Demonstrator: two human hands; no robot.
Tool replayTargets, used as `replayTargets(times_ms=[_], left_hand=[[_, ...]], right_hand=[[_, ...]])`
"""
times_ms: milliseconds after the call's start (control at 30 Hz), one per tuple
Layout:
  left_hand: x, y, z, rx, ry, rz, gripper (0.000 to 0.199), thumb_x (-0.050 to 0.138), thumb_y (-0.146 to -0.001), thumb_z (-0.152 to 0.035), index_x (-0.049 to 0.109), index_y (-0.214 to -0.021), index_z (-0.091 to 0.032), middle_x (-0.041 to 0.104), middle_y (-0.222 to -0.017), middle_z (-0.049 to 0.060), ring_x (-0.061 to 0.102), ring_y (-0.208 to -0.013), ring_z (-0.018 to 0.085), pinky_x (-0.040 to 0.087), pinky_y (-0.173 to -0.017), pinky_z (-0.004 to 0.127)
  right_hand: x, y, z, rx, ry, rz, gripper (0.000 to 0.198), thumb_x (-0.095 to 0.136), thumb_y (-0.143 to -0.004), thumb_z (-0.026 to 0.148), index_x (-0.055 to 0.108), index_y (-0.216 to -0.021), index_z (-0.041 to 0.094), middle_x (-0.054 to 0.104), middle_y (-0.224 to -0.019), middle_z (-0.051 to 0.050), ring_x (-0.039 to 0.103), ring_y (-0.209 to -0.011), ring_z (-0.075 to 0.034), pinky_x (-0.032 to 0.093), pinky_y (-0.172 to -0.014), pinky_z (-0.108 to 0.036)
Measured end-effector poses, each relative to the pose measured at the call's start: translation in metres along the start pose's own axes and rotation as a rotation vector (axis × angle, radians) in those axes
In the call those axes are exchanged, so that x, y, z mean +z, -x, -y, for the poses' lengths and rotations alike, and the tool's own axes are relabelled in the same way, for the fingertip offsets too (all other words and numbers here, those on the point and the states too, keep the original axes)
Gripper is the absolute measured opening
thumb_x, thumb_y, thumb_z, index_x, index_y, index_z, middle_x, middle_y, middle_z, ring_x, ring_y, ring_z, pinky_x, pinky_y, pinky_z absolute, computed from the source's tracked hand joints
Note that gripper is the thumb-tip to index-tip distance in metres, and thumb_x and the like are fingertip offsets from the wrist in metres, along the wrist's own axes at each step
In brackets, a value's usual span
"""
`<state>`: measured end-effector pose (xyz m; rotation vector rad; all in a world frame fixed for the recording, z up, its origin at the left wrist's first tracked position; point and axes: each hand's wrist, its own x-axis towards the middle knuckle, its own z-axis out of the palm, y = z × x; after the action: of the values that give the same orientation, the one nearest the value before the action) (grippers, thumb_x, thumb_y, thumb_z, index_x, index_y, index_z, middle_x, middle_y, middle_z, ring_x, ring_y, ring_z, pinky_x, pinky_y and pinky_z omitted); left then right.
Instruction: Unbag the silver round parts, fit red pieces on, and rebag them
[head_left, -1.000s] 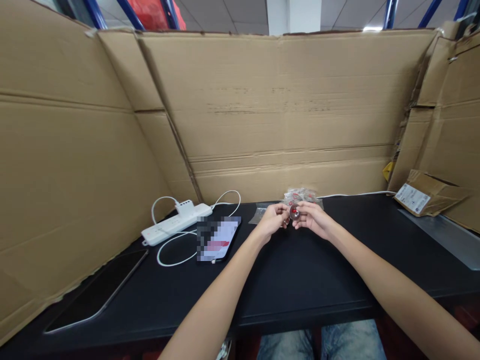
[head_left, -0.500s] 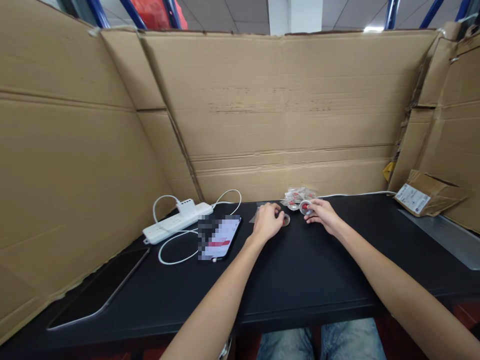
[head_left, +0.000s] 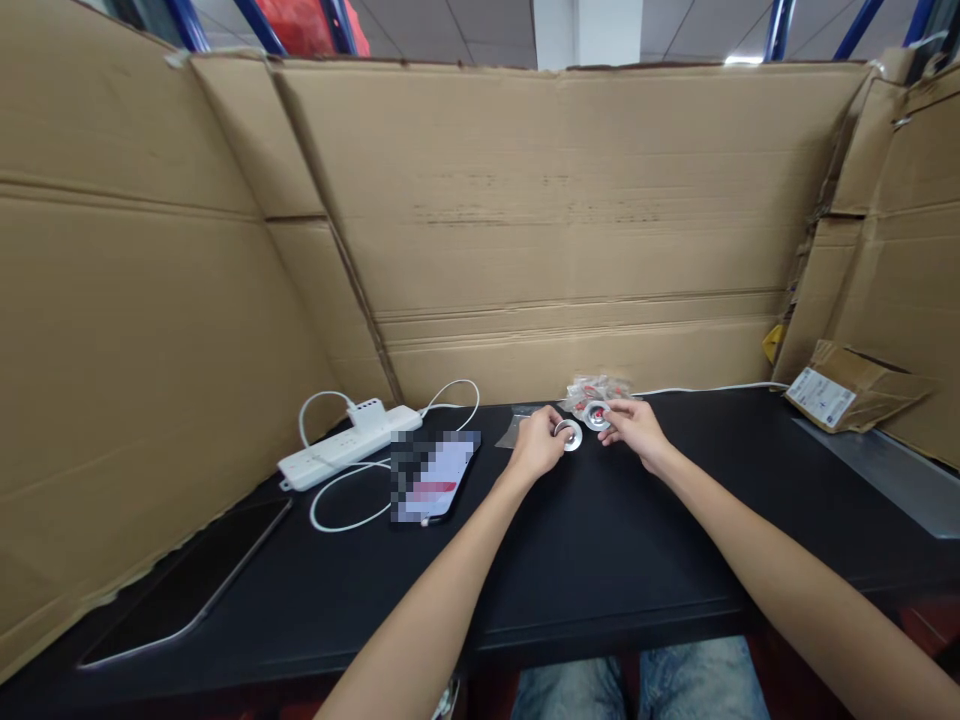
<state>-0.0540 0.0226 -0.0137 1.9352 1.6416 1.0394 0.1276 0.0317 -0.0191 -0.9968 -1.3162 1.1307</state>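
Between the fingers of my left hand is a round silvery metal disc, tilted so its face shows. My right hand pinches a similar round metal piece with a red centre. The two discs are close together but apart, above the black table. Just behind them lies a heap of small clear plastic bags with red bits. An opened-looking flat clear bag rests beside my left hand, partly hidden by it.
To the left lie a phone with a lit screen, a white power strip with cables, and a dark tablet-like slab. At right, a brown package sits by a clear sheet. Cardboard walls enclose the table.
My left hand has turned its disc up so the face shows. My right hand has moved slightly left with its piece, which has tilted toward the other disc.
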Motion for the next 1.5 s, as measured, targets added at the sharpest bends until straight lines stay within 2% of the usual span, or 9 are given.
replayTargets(times_ms=[133,267,367,533,667,833,1067,1300,1500], left_hand=[[0.005,0.004,-0.012,-0.256,0.475,0.133,0.012,0.067,-0.081,-0.017,0.056,-0.08,-0.013,0.064,-0.058,0.004,0.058,-0.045,0.014,0.043,-0.044,0.023],[0.003,0.006,-0.02,-0.373,0.821,0.191,0.011,0.063,-0.083,-0.008,0.059,-0.072,-0.008,0.065,-0.061,0.008,0.064,-0.051,0.014,0.054,-0.053,0.025],[0.001,0.006,-0.021,-0.391,1.013,0.197,0.015,0.055,-0.086,-0.003,0.063,-0.074,-0.005,0.068,-0.066,0.01,0.067,-0.058,0.015,0.059,-0.065,0.029],[-0.002,0.003,-0.021,-0.352,1.221,0.171,0.019,0.052,-0.088,-0.003,0.067,-0.077,-0.004,0.071,-0.076,0.014,0.07,-0.074,0.018,0.058,-0.087,0.038],[-0.002,0.003,-0.02,-0.318,1.282,0.213,0.017,0.054,-0.089,-0.006,0.069,-0.083,-0.004,0.072,-0.084,0.014,0.069,-0.081,0.017,0.055,-0.094,0.039],[0.001,0.003,-0.014,-0.328,1.309,0.248,0.009,0.063,-0.086,-0.013,0.069,-0.084,-0.007,0.072,-0.087,0.012,0.069,-0.081,0.015,0.054,-0.095,0.035],[0.002,0.001,-0.015,-0.359,1.354,0.253,0.015,0.069,-0.083,-0.023,0.068,-0.086,-0.008,0.071,-0.088,0.012,0.068,-0.086,0.017,0.054,-0.095,0.037],[0.003,0.0,-0.013,-0.317,1.352,0.259,0.01,0.068,-0.084,-0.02,0.069,-0.085,-0.01,0.072,-0.087,0.01,0.068,-0.084,0.015,0.054,-0.093,0.032],[-0.003,0.003,-0.018,-0.275,1.252,0.256,0.014,0.071,-0.08,-0.015,0.071,-0.092,-0.009,0.073,-0.096,0.013,0.069,-0.083,0.017,0.055,-0.087,0.033]], right_hand=[[0.005,0.004,-0.001,-0.302,0.28,-0.056,0.026,0.057,-0.085,0.025,0.071,-0.104,0.014,0.074,-0.083,-0.008,0.068,-0.062,-0.017,0.057,-0.058,-0.029],[0.01,0.014,0.003,-0.515,0.539,0.032,0.028,0.054,-0.088,0.025,0.072,-0.109,0.02,0.074,-0.103,-0.008,0.071,-0.082,-0.021,0.056,-0.077,-0.034],[0.012,0.019,0.005,-0.584,0.637,0.115,0.031,0.051,-0.09,0.025,0.07,-0.113,0.021,0.072,-0.109,-0.009,0.069,-0.096,-0.024,0.053,-0.087,-0.037],[0.01,0.019,0.009,-0.598,0.58,0.099,0.031,0.049,-0.092,0.023,0.07,-0.114,0.025,0.071,-0.114,-0.006,0.065,-0.107,-0.024,0.047,-0.098,-0.041],[0.01,0.019,0.011,-0.593,0.518,0.088,0.029,0.052,-0.09,0.022,0.071,-0.112,0.026,0.071,-0.113,-0.006,0.064,-0.108,-0.024,0.046,-0.1,-0.042],[0.013,0.021,0.013,-0.573,0.466,0.103,0.028,0.055,-0.089,0.022,0.072,-0.11,0.027,0.071,-0.113,-0.005,0.065,-0.109,-0.024,0.046,-0.101,-0.042],[0.015,0.02,0.009,-0.525,0.429,0.075,0.027,0.059,-0.087,0.028,0.071,-0.111,0.025,0.073,-0.109,-0.005,0.068,-0.1,-0.024,0.052,-0.094,-0.041],[0.015,0.02,0.008,-0.499,0.39,0.101,0.029,0.059,-0.085,0.026,0.07,-0.112,0.024,0.073,-0.108,-0.006,0.069,-0.09,-0.021,0.055,-0.085,-0.037],[0.012,0.019,0.012,-0.527,0.397,0.109,0.051,0.067,-0.079,0.027,0.058,-0.13,0.027,0.064,-0.124,-0.007,0.066,-0.096,-0.02,0.055,-0.08,-0.032]])
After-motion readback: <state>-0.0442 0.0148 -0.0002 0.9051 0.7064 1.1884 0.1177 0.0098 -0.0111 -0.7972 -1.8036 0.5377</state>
